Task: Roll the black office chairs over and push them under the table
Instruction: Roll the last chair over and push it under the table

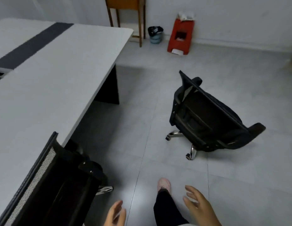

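**One chair at the table, one out on the floor**

Your left hand (115, 215) and right hand (200, 207) hang relaxed, holding nothing. The near chair (57, 181) sits tucked against the table (57, 82) edge. The far chair (208, 118) stands well apart from the table. Beyond the table, a small bin (155, 34) holds a black liner.

Office room, long grey table (49, 75), black mesh office chairs (207, 118), tiled floor (142, 111), wastebasket (155, 34)
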